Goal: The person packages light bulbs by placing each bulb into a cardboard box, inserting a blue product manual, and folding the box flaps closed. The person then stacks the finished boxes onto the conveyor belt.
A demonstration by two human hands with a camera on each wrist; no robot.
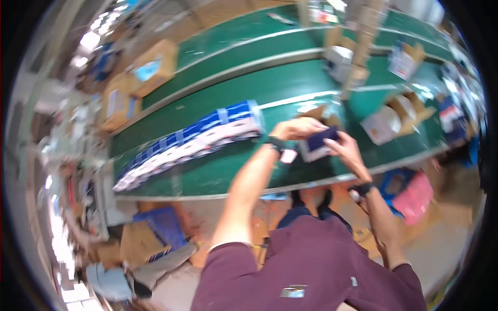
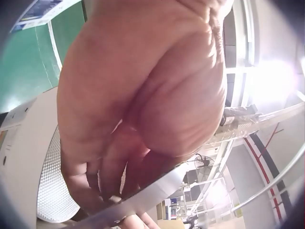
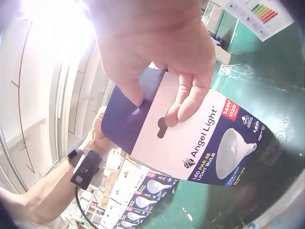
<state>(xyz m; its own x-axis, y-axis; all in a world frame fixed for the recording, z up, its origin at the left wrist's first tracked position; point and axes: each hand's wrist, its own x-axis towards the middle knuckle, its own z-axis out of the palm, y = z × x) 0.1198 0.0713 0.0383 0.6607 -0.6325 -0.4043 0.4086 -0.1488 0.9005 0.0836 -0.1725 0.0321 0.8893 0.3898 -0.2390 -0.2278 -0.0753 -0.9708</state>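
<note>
In the head view, a light-bulb box (image 1: 318,139) is held over the table (image 1: 223,171), at 3 o'clock from frame centre. It is gripped at its edge by bent fingers of the left hand (image 1: 300,128) and pinched by the right hand (image 1: 346,150). "Angel Light" and "LED PAR 38 Light Bulb" are legible only in the right wrist view, where the right thumb is seen on the blue flap, fingers beside the hanging slot. A row of boxes (image 1: 199,135) is noted at 9 o'clock from the head view's held box. A textured round lens (image 2: 55,188) is clearly shown only by the left wrist view, at 8 o'clock.
</note>
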